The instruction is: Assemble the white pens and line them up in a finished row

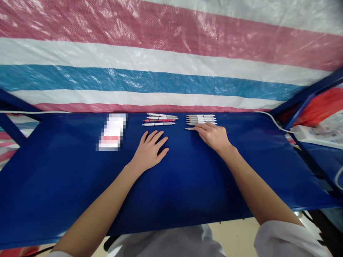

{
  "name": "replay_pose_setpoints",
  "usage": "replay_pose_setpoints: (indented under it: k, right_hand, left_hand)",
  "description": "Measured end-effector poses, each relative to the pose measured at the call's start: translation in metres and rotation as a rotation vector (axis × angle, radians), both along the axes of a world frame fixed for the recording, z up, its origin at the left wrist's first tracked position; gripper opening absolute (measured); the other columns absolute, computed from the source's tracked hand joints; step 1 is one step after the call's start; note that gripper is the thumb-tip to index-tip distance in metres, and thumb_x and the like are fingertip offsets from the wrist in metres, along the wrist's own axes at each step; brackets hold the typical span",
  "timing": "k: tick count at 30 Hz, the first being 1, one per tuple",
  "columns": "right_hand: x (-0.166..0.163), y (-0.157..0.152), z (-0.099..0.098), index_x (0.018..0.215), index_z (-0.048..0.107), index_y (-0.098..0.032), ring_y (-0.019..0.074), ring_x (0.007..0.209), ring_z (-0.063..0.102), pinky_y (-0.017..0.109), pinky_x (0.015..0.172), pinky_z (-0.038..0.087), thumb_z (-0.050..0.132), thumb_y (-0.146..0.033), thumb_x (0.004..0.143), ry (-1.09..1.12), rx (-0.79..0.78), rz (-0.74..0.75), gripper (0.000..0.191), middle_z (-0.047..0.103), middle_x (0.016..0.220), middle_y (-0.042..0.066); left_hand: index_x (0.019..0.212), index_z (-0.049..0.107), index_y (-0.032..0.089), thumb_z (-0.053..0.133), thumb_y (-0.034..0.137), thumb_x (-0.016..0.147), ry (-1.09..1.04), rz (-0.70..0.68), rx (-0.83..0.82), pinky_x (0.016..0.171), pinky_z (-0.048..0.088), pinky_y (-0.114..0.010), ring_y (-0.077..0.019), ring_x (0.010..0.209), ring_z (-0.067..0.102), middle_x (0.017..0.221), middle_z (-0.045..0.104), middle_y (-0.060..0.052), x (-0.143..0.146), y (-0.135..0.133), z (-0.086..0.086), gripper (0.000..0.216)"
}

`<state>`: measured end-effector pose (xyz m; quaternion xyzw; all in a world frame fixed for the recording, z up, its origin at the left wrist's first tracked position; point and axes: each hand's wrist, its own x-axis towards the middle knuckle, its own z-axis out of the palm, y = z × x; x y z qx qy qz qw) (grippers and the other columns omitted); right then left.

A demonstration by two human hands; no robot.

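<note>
My right hand (213, 136) is closed on a pen (190, 129), its tip pointing left. The pen lies just in front of a neat row of several white and grey pens (200, 119) at the back of the table. My left hand (150, 151) rests on the blue surface with fingers spread, holding nothing. Beyond its fingertips lies a looser group of pens: a red pen (158, 120), a white pen (159, 124) in front of it, and others behind.
A blurred white sheet-like item with a red band (110, 138) lies on the blue table (174, 192), left of the pens. A striped plastic sheet (160, 67) hangs along the back. A white cable (274, 123) runs to a power strip (311, 135) at right.
</note>
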<state>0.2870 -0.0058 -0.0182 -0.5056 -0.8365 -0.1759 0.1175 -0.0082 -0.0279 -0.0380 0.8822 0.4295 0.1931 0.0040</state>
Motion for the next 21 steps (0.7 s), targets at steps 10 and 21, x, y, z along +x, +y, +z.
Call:
replay_pose_setpoints:
  k: [10,21]
  right_hand:
    - [0.0069,0.0055,-0.0037,0.104,0.074,-0.027,0.016,0.087,0.066,0.028,0.054,0.035,0.049,-0.014,0.094,0.01,-0.002,-0.062,0.03,0.077,0.106,-0.001]
    - [0.0067,0.0064,-0.0054,0.102,0.074,-0.026,0.0171,0.092,0.066,0.028,0.055,0.036,0.044,-0.015,0.096,0.031,-0.018,-0.047,0.032,0.076,0.111,-0.001]
  left_hand:
    - [0.129,0.063,0.021,0.051,0.039,0.096,0.01,0.008,-0.022,0.114,0.028,-0.06,-0.0336,0.135,0.046,0.143,0.055,-0.013,0.0011,-0.001,0.0017,0.039]
    - [0.129,0.063,0.021,0.049,0.04,0.096,0.012,0.016,-0.034,0.115,0.026,-0.06,-0.0332,0.136,0.045,0.144,0.054,-0.013,0.0026,-0.0018,0.0016,0.04]
